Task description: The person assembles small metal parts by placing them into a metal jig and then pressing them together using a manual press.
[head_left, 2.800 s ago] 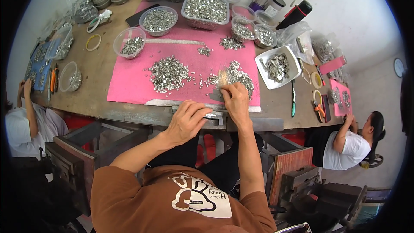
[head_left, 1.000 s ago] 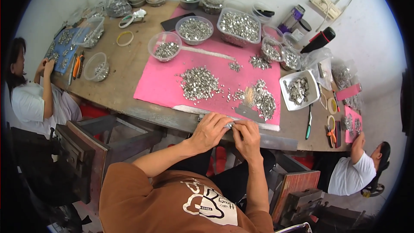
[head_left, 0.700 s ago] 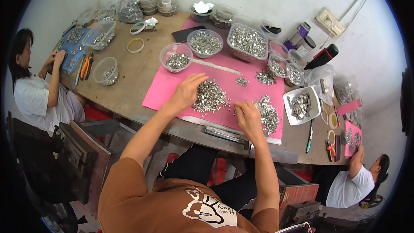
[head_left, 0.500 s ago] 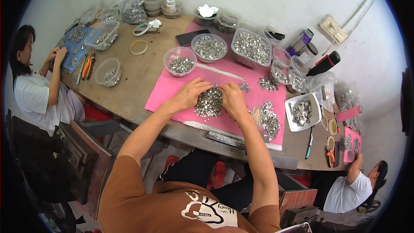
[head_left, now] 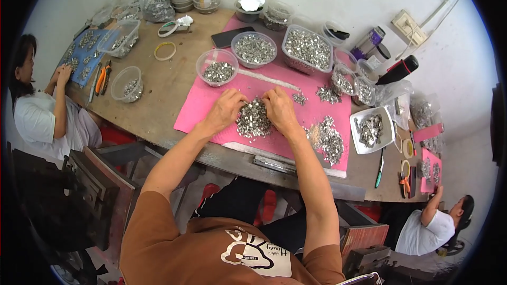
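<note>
A heap of small shiny metal pieces (head_left: 254, 120) lies on the pink mat (head_left: 203, 113) in front of me. My left hand (head_left: 228, 108) rests at the heap's upper left edge, its fingers curled and pressed together. At the upper right edge, my right hand (head_left: 278, 108) touches the heap with bent, closed fingers. What either hand's fingertips hold is too small to make out. A looser pile of metal pieces (head_left: 331, 145) spreads right of my right hand. Smaller clusters lie beyond it, among them one small cluster (head_left: 299, 98).
Beyond the heap stand a round tub (head_left: 217, 68), a bowl (head_left: 254, 50) and a rectangular container (head_left: 307, 49), all holding metal pieces. A white tray (head_left: 372, 131) sits at the right, near a green-handled tool (head_left: 379, 171). Co-workers sit at both ends of the table (head_left: 158, 95).
My left hand's fingers have drawn back from the heap's top toward its left edge and curled. My right hand has shifted slightly left. The whole view has tilted a little.
</note>
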Demonstrator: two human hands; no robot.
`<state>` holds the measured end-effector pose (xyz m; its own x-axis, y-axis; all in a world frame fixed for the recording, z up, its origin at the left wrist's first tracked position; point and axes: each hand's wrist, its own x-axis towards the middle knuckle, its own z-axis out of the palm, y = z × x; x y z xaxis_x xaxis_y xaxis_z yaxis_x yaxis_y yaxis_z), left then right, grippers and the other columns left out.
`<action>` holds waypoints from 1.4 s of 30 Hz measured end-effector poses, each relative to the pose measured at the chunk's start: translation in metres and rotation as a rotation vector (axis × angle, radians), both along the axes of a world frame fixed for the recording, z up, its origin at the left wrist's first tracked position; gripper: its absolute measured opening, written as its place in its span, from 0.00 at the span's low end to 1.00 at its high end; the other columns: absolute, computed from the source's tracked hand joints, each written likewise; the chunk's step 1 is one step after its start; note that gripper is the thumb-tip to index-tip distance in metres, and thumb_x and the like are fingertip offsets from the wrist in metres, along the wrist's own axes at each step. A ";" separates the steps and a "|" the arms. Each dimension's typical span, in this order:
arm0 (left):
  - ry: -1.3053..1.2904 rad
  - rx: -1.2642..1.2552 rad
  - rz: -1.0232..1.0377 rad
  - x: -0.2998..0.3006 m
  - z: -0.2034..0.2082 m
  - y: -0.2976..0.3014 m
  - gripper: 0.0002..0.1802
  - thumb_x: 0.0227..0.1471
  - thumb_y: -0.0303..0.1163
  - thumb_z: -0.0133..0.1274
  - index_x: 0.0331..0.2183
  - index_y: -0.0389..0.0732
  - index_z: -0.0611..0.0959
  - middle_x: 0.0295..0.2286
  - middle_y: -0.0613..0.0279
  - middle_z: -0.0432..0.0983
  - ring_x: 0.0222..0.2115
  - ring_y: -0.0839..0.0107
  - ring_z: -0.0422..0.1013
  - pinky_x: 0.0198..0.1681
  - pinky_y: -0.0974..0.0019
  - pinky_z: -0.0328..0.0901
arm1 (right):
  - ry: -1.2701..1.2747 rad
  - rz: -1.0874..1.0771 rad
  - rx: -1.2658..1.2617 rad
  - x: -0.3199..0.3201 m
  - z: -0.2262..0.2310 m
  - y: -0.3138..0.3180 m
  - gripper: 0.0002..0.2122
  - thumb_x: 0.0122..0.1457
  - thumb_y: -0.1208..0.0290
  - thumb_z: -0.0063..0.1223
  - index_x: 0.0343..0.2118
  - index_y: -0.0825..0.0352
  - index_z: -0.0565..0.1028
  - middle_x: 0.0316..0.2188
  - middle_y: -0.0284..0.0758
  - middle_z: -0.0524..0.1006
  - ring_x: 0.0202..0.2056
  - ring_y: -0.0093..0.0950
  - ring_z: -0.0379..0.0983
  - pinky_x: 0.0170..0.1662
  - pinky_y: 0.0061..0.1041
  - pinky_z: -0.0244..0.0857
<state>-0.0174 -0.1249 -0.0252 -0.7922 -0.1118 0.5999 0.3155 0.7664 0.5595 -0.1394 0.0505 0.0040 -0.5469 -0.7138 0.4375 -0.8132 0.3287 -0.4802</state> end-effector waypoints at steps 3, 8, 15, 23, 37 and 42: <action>-0.044 0.179 0.042 0.000 0.002 -0.004 0.06 0.53 0.21 0.56 0.36 0.34 0.83 0.31 0.52 0.75 0.32 0.55 0.74 0.37 0.58 0.69 | -0.024 0.047 -0.011 0.013 0.018 0.028 0.02 0.57 0.78 0.58 0.32 0.70 0.77 0.31 0.44 0.75 0.37 0.46 0.74 0.42 0.42 0.70; -0.227 0.411 0.081 0.010 0.020 0.009 0.05 0.57 0.23 0.56 0.37 0.37 0.84 0.30 0.56 0.77 0.30 0.65 0.75 0.34 0.63 0.69 | -0.146 0.040 0.077 0.052 0.022 0.091 0.03 0.57 0.77 0.60 0.32 0.70 0.78 0.30 0.43 0.75 0.35 0.44 0.75 0.39 0.40 0.70; -0.131 0.140 -0.297 0.013 0.009 0.086 0.09 0.54 0.22 0.59 0.40 0.37 0.85 0.31 0.56 0.79 0.31 0.62 0.76 0.37 0.62 0.71 | -0.092 -0.045 0.032 0.079 0.012 0.116 0.05 0.55 0.81 0.58 0.35 0.69 0.78 0.30 0.43 0.74 0.35 0.45 0.74 0.40 0.42 0.69; -0.135 0.238 -0.260 0.025 0.021 0.087 0.09 0.54 0.21 0.58 0.38 0.38 0.87 0.31 0.55 0.82 0.33 0.60 0.78 0.38 0.62 0.73 | -0.133 -0.073 0.005 0.085 0.009 0.135 0.09 0.56 0.83 0.56 0.40 0.70 0.78 0.31 0.45 0.73 0.36 0.46 0.74 0.41 0.41 0.69; -0.120 0.080 -0.153 0.057 0.026 0.072 0.08 0.53 0.19 0.59 0.38 0.34 0.83 0.32 0.53 0.78 0.34 0.58 0.75 0.38 0.60 0.70 | -0.202 -0.209 0.017 0.084 0.008 0.137 0.04 0.56 0.78 0.61 0.34 0.71 0.79 0.30 0.44 0.76 0.35 0.45 0.75 0.38 0.41 0.69; -0.143 -0.030 -0.206 0.058 0.023 0.078 0.07 0.50 0.18 0.59 0.35 0.34 0.83 0.31 0.54 0.75 0.35 0.55 0.71 0.40 0.57 0.67 | -0.120 -0.236 0.064 0.084 0.009 0.129 0.04 0.56 0.76 0.62 0.32 0.71 0.80 0.29 0.43 0.76 0.32 0.43 0.75 0.36 0.40 0.68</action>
<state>0.0409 -0.0466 -0.0026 -0.8734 0.0771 0.4809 0.3862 0.7112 0.5874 -0.0557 0.1792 0.0126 -0.7467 -0.5844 0.3178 -0.6491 0.5355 -0.5403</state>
